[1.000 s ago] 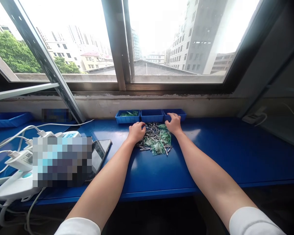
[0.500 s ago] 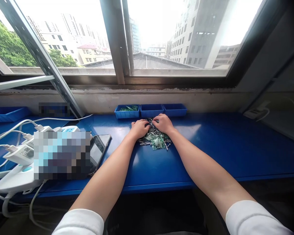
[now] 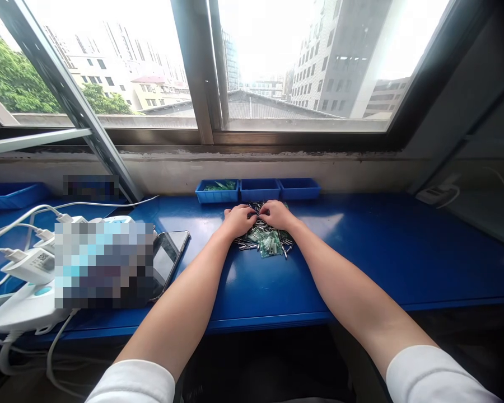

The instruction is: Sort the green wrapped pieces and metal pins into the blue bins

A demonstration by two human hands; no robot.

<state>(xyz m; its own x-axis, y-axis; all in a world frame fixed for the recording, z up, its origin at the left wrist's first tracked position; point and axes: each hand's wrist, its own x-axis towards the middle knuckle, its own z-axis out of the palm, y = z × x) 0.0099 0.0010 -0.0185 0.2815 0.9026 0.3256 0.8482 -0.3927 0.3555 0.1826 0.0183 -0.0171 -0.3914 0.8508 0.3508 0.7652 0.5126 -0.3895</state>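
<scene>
Three blue bins in a row at the back of the desk, by the wall under the window: L bin has green packets in it, loosely heaped; mid bin & R bin sit next to it, blue inner walls showing. Another blue tray at far L, contents too hard to make out. Main pile is on the desk just in front of the bins, approx. centre: thin metal pins lying every which way, w/ clear-green bags on & among them, small pale pcs visible in the nearest bag. L hand is over the pile's L side, palm down, fingers bent, thumb twd the middle. R hand is over the R side, fingers curled in w/ thumb & index tips close. The two hands are side by side, fingertips v. near each other btwn them at the pins; can't tell if tips touch, or if either is clamped on a pin, as fingers hide it. Off to the L: phone lying on the desk, partly behind a pixelated patch, plus white power strip w/ chargers plugged in & white cables running off.
</scene>
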